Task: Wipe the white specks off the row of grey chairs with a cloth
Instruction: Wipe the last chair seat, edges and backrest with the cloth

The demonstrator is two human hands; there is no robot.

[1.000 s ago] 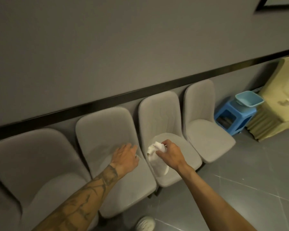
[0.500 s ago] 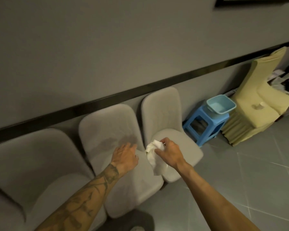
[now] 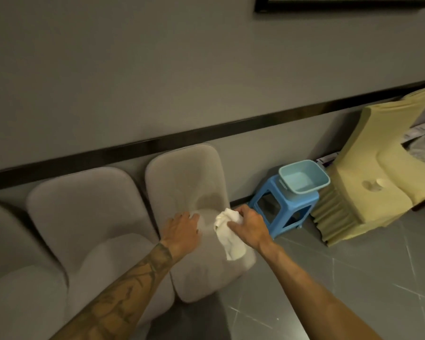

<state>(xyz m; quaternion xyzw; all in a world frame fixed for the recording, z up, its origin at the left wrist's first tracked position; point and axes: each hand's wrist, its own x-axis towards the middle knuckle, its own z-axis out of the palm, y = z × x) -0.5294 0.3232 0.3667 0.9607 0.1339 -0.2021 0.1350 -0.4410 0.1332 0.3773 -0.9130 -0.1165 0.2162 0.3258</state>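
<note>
White cloth (image 3: pixel 227 235) bunched in right hand (image 3: pixel 249 228), clamped by thumb and fingers near its upper end, loose tail draped down onto rightmost grey chair (image 3: pixel 206 273), left of blue stool (image 3: pixel 284 212). Left hand (image 3: pixel 182 229) laid flat and spread on that seat, holding nothing. Judged soft, light, limp; best gripped as 1 wad. Seat padding likely yielding. Specks too small to make out.

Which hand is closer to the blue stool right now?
Right. The right hand, gripping the white cloth, sits just left of the blue stool. The left hand rests flat on the chair seat, farther left.
</note>
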